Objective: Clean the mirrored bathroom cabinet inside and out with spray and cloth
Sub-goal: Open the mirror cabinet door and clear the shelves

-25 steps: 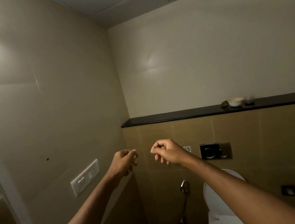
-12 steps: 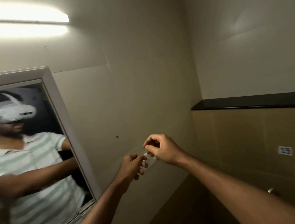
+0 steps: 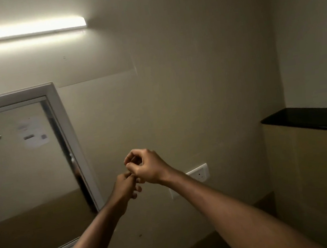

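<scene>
Hovering before the wall, the left hand (image 3: pixel 125 187) and right hand (image 3: pixel 147 168) are touching, fingers curled; whether they are pinching anything I cannot tell. The mirrored cabinet (image 3: pixel 23 164) is hanging to their left, nearer the left hand, white-framed, closed, its glass reflecting a towel bar.

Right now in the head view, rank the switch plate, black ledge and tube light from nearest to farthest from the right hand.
1. Switch plate, on the wall just right of the right hand.
2. Tube light, upper left.
3. Black ledge, far right; roughly as far as the light, too close to call.
</scene>
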